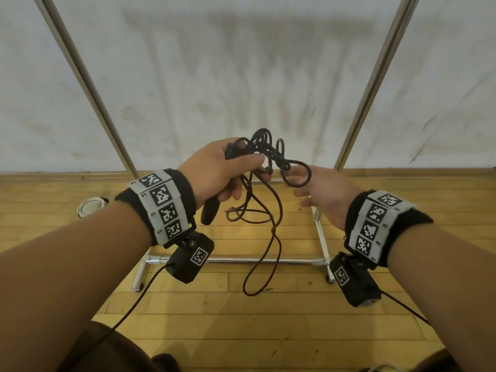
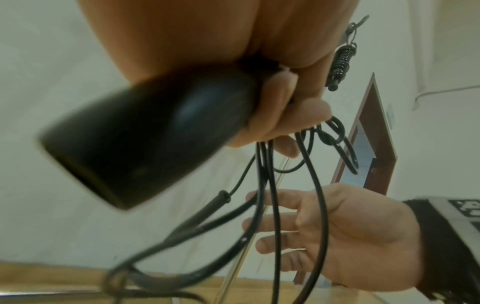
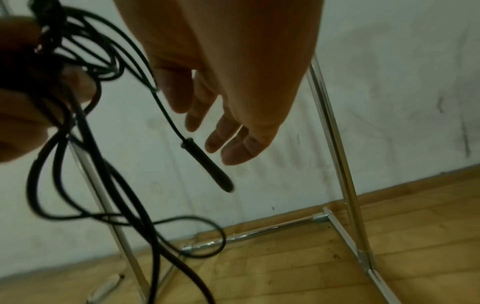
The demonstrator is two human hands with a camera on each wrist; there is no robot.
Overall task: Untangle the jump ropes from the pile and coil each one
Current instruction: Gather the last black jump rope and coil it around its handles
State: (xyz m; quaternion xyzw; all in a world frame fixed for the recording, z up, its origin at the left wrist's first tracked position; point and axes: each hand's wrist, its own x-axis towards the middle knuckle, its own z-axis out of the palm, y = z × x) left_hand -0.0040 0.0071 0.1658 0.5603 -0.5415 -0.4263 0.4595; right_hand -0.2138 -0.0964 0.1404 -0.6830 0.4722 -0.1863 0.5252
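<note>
Room: white sheet (image 1: 241, 76) hangs ahead, between two slanting metal poles (image 1: 88, 87); the frame's base bar (image 1: 241, 261) lies on the wood floor (image 1: 268, 331) below the hands.
Left hand (image 1: 214, 170): raised at mid-height, fingers curled round a black handle (image 1: 210, 210) and a bunch of rope coils.
Jump rope (image 1: 264, 149): tangled loops above the fist, long strands dangling to the floor.
Right hand (image 1: 324, 191): just beside the loops, palm up, fingers spread and loose, gripping nothing.
</note>
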